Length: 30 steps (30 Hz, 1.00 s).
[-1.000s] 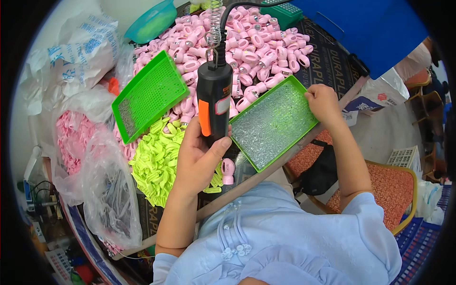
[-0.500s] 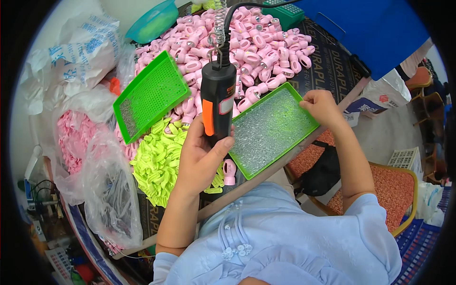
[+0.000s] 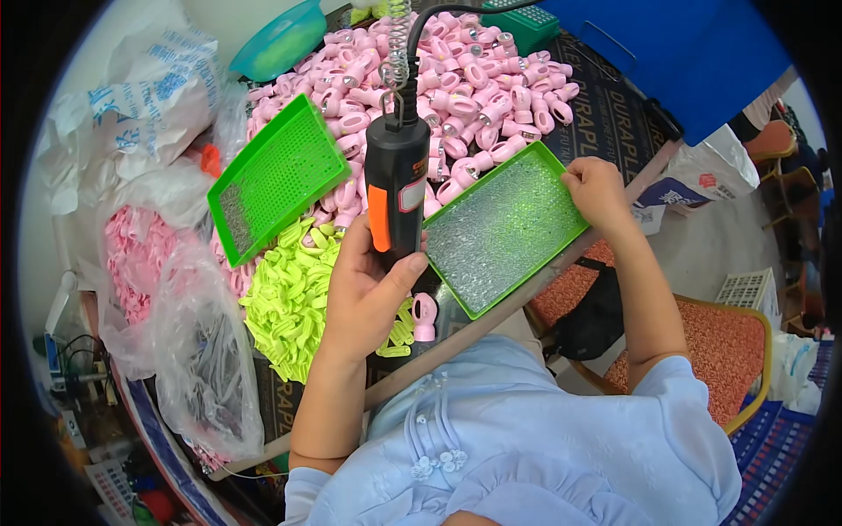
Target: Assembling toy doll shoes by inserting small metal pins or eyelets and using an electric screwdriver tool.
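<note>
My left hand (image 3: 373, 302) is wrapped round a black electric screwdriver (image 3: 396, 188) with an orange lever, which hangs upright from a coiled spring. My right hand (image 3: 601, 195) grips the right rim of a green tray (image 3: 531, 279) full of small silvery metal pieces (image 3: 491, 237). Just below the screwdriver, one pink plastic part (image 3: 424, 317) stands near the table's edge. Left of my left hand lies a heap of yellow-green plastic pieces (image 3: 289, 302). The screwdriver's tip is hidden behind my left hand.
Behind the trays spreads a large pile of pink parts (image 3: 474, 83). A second green tray (image 3: 285, 167), perforated, leans at the left with some small grey pieces. Plastic bags (image 3: 206, 351) crowd the left side; a teal bowl (image 3: 279, 39) sits behind. A chair (image 3: 702, 355) stands at right.
The tray of metal pieces has shifted slightly away and turned a little, with my right hand on its rim. The screwdriver and my left hand have moved slightly left.
</note>
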{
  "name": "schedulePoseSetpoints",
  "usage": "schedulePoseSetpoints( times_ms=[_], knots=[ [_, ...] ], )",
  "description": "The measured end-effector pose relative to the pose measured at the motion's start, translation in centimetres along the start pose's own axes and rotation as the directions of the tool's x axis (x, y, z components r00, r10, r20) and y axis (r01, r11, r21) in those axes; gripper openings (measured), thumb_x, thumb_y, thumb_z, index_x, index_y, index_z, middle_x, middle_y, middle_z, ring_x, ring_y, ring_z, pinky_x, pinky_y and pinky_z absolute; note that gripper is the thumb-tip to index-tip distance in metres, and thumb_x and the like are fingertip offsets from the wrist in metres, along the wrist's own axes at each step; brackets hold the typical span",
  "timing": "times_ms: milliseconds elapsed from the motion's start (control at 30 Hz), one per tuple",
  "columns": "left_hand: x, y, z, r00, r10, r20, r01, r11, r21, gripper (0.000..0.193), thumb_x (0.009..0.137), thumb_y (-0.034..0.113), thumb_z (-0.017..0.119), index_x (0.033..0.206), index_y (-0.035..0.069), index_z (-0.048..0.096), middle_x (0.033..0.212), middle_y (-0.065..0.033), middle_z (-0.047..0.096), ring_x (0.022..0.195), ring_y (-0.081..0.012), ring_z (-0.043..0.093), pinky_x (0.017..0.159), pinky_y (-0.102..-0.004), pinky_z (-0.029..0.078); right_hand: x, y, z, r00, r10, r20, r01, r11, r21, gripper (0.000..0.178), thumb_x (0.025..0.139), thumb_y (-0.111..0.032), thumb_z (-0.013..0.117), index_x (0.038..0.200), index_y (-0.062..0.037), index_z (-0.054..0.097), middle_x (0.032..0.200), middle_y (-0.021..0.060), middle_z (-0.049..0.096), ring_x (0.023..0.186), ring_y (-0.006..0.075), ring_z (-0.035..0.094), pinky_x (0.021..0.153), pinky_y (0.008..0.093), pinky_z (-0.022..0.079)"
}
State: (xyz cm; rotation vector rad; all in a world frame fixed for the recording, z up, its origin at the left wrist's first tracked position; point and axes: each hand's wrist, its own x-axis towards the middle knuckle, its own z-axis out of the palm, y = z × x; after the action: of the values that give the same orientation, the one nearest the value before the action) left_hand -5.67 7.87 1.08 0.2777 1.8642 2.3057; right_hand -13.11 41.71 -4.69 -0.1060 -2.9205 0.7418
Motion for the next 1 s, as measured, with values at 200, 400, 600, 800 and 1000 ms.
schedulePoseSetpoints(
  times_ms=[200, 400, 600, 800, 1000],
  knots=[
    [-0.1, 0.1, 0.1, 1.0, 0.012, -0.017, -0.012, 1.0, -0.01, 0.052, 0.091, 0.005, 0.071, 0.137, 0.0, 0.046, 0.116, -0.0066, 0.061, 0.106, -0.0144, 0.059, 0.096, -0.0318, 0.047, 0.0, 0.1, 0.3, 0.999, 0.005, 0.032, -0.005, 1.0, 0.007, 0.017, 0.083, -0.018, 0.071, 0.087, -0.0013, 0.072, 0.086, 0.0194, 0.07, 0.083, 0.0365, 0.069, 0.077, 0.0438, 0.054],
    [-0.1, 0.2, 0.0, 1.0, 0.021, -0.014, -0.021, 1.0, -0.001, 0.051, 0.091, 0.004, 0.07, 0.136, 0.0, 0.047, 0.114, -0.0068, 0.061, 0.105, -0.0144, 0.059, 0.095, -0.0315, 0.047, -0.1, 0.0, 0.2, 0.992, 0.028, 0.123, -0.031, 0.999, 0.019, 0.018, 0.084, -0.019, 0.07, 0.089, -0.0013, 0.072, 0.088, 0.0198, 0.07, 0.088, 0.0373, 0.069, 0.08, 0.045, 0.053],
    [0.0, 0.1, -0.3, 0.999, 0.03, -0.036, -0.029, 0.999, 0.012, 0.048, 0.091, 0.004, 0.07, 0.134, 0.0, 0.048, 0.112, -0.007, 0.062, 0.103, -0.0142, 0.06, 0.093, -0.0313, 0.048, -0.7, -0.8, 0.5, 0.992, -0.009, 0.127, 0.015, 0.999, -0.046, 0.018, 0.089, -0.019, 0.066, 0.092, -0.0008, 0.068, 0.093, 0.0217, 0.069, 0.09, 0.039, 0.067, 0.08, 0.0473, 0.052],
    [0.0, 0.7, -0.7, 0.997, 0.041, -0.059, -0.04, 0.999, 0.022, 0.046, 0.091, 0.004, 0.07, 0.132, 0.001, 0.049, 0.113, -0.008, 0.063, 0.103, -0.0143, 0.06, 0.092, -0.0318, 0.049, 0.1, 3.3, 0.7, 0.976, -0.212, 0.053, 0.191, 0.946, 0.263, 0.02, 0.092, -0.018, 0.065, 0.088, 0.0016, 0.063, 0.077, 0.0174, 0.063, 0.069, 0.0274, 0.062, 0.066, 0.0363, 0.048],
    [0.2, 1.4, -1.2, 0.997, 0.023, -0.074, -0.026, 0.999, -0.028, 0.044, 0.092, 0.002, 0.067, 0.132, 0.003, 0.049, 0.111, -0.0084, 0.065, 0.1, -0.0151, 0.062, 0.091, -0.0313, 0.05, -0.1, 3.7, 0.6, 0.972, -0.152, 0.178, 0.061, 0.899, 0.434, 0.019, 0.094, -0.015, 0.063, 0.094, 0.0034, 0.066, 0.076, 0.0043, 0.061, 0.074, 0.0092, 0.056, 0.067, 0.0291, 0.047]
  ],
)
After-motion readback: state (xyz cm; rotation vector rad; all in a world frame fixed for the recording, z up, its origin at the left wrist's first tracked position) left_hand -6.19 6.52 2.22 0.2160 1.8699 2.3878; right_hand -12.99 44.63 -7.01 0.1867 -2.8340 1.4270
